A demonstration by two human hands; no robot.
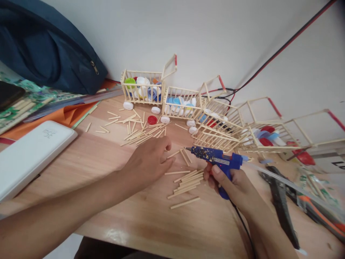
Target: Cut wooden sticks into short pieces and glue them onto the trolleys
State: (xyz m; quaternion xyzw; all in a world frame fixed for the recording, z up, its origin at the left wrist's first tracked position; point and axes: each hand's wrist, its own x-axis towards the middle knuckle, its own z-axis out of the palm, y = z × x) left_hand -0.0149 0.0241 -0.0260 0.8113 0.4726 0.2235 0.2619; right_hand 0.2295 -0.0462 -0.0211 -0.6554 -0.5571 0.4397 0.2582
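Observation:
My right hand [229, 181] is closed round the grip of a blue glue gun [215, 157] with its nozzle aimed left over the wooden table [113, 201]. My left hand [149, 160] rests on the table with its fingers curled together, pinching a thin wooden stick [174, 154] near the nozzle. A small pile of cut sticks [187, 180] lies just below the gun. Behind stand several little stick-built carts [142, 86] filled with plastic bottle caps.
More loose sticks [140, 131] and caps [152, 119] are scattered at the back. A white flat case [29, 153] lies at the left, a dark blue bag [45, 46] behind it. Pliers [280, 198] and a glue stick lie at the right. A red-black cable [283, 46] runs along the wall.

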